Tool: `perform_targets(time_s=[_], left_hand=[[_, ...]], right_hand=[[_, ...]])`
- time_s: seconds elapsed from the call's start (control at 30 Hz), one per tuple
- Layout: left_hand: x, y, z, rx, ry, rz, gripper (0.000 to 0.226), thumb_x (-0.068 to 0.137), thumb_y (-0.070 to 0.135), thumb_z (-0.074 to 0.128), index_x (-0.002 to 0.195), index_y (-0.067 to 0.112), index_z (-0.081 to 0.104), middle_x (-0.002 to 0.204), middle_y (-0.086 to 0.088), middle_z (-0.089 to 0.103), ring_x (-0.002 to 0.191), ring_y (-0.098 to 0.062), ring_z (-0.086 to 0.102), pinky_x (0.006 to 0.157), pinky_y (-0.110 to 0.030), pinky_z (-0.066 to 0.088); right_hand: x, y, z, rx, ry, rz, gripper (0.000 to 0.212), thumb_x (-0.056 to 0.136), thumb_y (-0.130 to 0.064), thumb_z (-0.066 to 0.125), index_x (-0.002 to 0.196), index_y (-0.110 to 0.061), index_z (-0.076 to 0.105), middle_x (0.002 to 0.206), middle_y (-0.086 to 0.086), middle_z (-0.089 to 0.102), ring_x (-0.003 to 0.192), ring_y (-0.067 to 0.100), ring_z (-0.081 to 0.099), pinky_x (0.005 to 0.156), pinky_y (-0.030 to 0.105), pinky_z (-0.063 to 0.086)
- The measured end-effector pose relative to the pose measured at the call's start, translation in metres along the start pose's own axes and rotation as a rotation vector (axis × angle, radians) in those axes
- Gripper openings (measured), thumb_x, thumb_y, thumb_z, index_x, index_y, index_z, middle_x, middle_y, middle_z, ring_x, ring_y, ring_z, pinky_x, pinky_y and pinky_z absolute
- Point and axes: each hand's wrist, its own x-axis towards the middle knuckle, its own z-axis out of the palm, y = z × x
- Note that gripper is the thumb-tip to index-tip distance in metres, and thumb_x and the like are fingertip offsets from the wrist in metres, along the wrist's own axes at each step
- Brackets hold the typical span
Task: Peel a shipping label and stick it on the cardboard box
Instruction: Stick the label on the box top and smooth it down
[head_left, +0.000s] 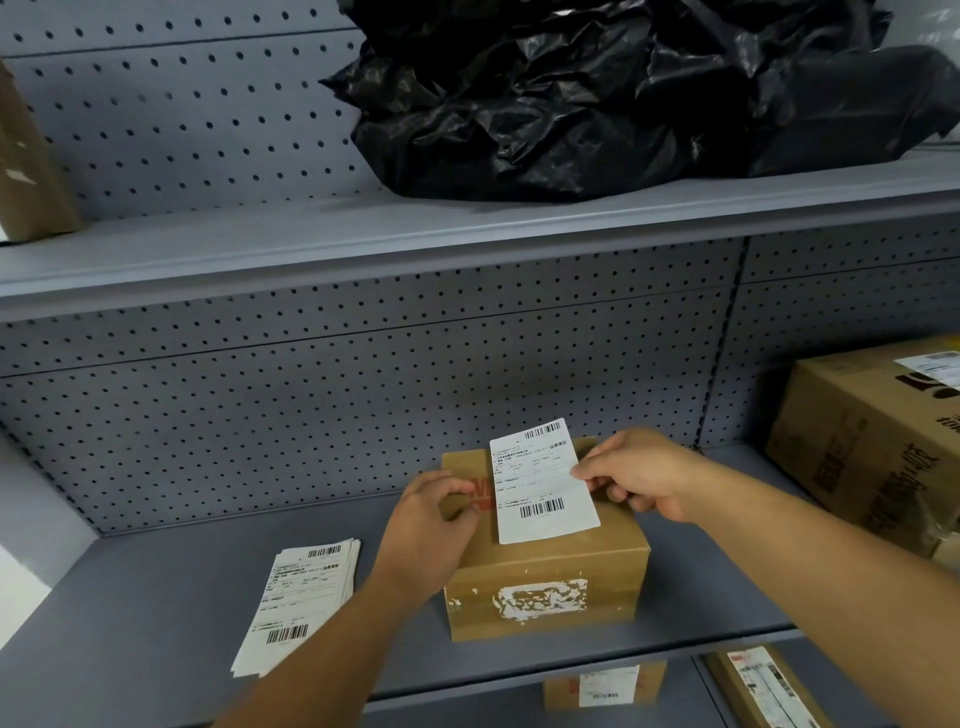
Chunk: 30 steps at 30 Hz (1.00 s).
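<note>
A small brown cardboard box (545, 587) stands on the grey middle shelf, with torn white label remains on its front face. A white shipping label (540, 483) with two barcodes lies over the box's top, its far end sticking up past the back edge. My right hand (639, 475) pinches the label's right edge between thumb and fingers. My left hand (431, 525) rests on the box's top left corner with its fingers curled, just left of the label. A stack of more shipping labels (298, 603) lies on the shelf to the left of the box.
A large printed cardboard box (872, 447) stands at the right of the same shelf (156, 597). Crumpled black plastic bags (623, 93) fill the upper shelf. Labelled boxes (605, 686) sit on the shelf below. A pegboard wall backs the shelves.
</note>
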Motion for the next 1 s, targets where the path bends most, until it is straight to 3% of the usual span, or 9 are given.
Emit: perform_targets(time_s=[0.13,0.53,1.0], left_hand=[[0.002,-0.004,0.001,-0.009,0.001,0.003,0.023,0.093,0.032,0.069,0.115,0.033,0.072,0.144,0.013,0.049,0.132,-0.004,0.045,0.111,-0.025,0.034],[0.002,-0.007,0.001,-0.063,-0.017,0.001,0.024,0.094,0.033,0.067,0.117,0.034,0.07,0.14,0.019,0.045,0.121,0.002,0.046,0.101,-0.02,0.036],[0.003,-0.009,0.002,-0.058,-0.007,0.008,0.024,0.092,0.035,0.067,0.116,0.035,0.07,0.143,0.016,0.046,0.125,-0.005,0.051,0.109,-0.031,0.044]], right_hand=[[0.003,-0.003,0.007,-0.018,-0.001,0.009,0.012,0.091,-0.012,0.072,0.094,-0.002,0.078,0.064,-0.002,0.067,0.044,0.007,0.041,0.039,0.02,0.021],[0.012,0.0,0.012,-0.069,0.034,0.031,0.019,0.089,-0.014,0.073,0.099,0.002,0.077,0.076,0.007,0.068,0.047,0.009,0.039,0.042,0.023,0.022],[0.014,-0.003,0.019,-0.175,0.077,0.046,0.016,0.088,-0.017,0.074,0.092,-0.003,0.079,0.078,0.013,0.066,0.048,0.013,0.036,0.038,0.022,0.024]])
